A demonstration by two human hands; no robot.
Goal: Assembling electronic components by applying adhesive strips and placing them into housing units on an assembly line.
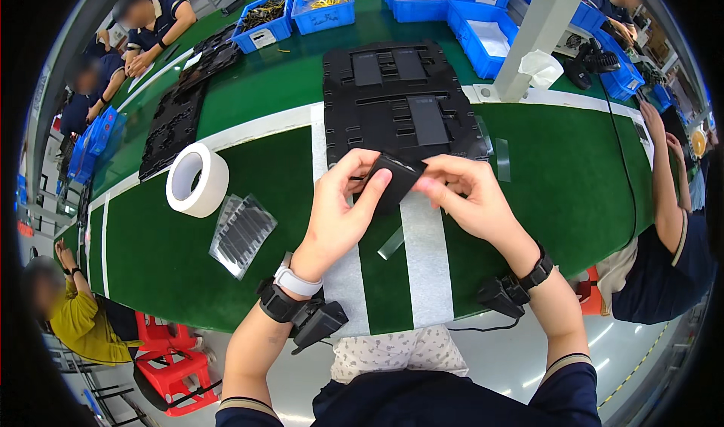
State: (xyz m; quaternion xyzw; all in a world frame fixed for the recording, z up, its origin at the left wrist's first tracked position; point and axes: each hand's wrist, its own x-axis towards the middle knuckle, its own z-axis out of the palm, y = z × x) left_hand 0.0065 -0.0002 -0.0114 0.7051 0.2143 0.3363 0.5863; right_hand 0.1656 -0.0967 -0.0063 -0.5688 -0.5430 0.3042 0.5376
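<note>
Black rectangular piece (398,185) is held above the green table surface (558,178), with the left hand (337,202) gripping it, thumb on its face, and the right hand (473,198) pinching its right corner. Nearer on the table lies a clear strip (391,243); to the left are clear sheets (243,235) and a white tape roll (215,183). Beyond the hands lies a black tray (343,129), with blue bins (326,21) farther back.

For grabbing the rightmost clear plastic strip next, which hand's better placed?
Right, likely: the right hand sits nearer the strip, at the right end of the black rectangular block; the left hand holds it, thumb on its face.
</note>
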